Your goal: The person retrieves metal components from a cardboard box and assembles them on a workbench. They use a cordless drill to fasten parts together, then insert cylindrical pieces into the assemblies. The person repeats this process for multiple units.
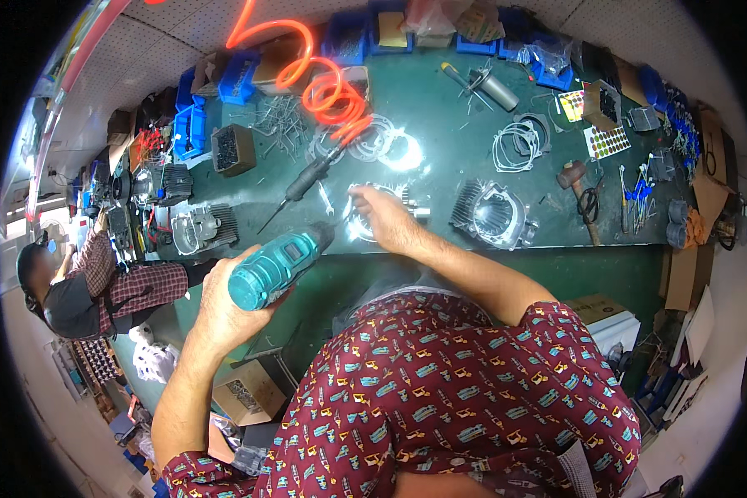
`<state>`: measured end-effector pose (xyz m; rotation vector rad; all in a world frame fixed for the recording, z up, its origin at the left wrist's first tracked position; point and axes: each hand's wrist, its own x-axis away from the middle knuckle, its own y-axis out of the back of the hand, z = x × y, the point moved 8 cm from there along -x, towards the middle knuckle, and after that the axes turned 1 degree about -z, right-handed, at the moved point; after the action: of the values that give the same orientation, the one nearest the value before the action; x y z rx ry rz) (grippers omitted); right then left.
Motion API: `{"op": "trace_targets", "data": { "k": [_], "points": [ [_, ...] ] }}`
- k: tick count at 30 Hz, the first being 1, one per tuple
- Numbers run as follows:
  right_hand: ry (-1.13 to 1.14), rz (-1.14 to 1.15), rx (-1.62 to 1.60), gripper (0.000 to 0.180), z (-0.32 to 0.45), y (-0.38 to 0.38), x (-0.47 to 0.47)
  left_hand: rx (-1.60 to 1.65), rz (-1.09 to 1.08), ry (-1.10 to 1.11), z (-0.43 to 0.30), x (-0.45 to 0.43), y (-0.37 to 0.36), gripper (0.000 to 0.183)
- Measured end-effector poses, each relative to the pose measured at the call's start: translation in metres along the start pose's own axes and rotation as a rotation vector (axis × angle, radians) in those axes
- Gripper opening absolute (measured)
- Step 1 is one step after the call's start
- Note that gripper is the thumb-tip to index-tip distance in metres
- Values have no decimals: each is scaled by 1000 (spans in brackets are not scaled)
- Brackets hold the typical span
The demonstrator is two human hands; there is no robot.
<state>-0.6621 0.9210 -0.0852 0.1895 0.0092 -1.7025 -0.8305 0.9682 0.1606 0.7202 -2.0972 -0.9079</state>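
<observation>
My left hand (233, 305) grips a teal cordless drill (277, 267), its dark chuck end pointing up and right towards a metal engine part (362, 231) at the bench's near edge. Over that part, my right hand (383, 218) has its fingers bent together at its upper left side; whether they pinch something small cannot be told. A shaft with gear teeth (416, 211) shows right of this hand. An open-end wrench (327, 200) lies just left of the part. Farther left is a dark air tool (308, 180) on a coiled orange hose (336, 93). To the right sits a finned metal engine casing (495, 215).
On the green bench (436, 81) stand a box of screws (233, 149), gaskets (515, 146), a mallet (576, 187) and another finned casing (202, 229). Blue bins (238, 78) line the back. A co-worker (75, 292) is at the far left. An open carton (248, 392) stands below the bench.
</observation>
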Motion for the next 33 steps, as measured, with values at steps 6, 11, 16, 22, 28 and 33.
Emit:
{"op": "trace_targets", "data": {
  "k": [6, 11, 16, 22, 28, 33],
  "points": [
    [-15, 47, 92, 59, 26, 2, -1, 11, 30, 43, 8, 0, -5, 35],
    [28, -23, 87, 51, 44, 17, 1, 18, 35, 57, 6, -5, -2, 37],
    [66, -206, 845, 50, 87, 61, 6, 57, 42, 64, 3, -6, 2, 32],
    [-157, -79, 620, 43, 30, 48, 15, -126, 203, 83, -4, -18, 11, 37],
    [-135, -85, 621, 44, 37, 36, 9, -329, 245, 7, -10, -29, 20, 40],
    [-119, -77, 656, 41, 38, 34, 8, -365, 210, 29, -14, -30, 22, 41]
  ]
}}
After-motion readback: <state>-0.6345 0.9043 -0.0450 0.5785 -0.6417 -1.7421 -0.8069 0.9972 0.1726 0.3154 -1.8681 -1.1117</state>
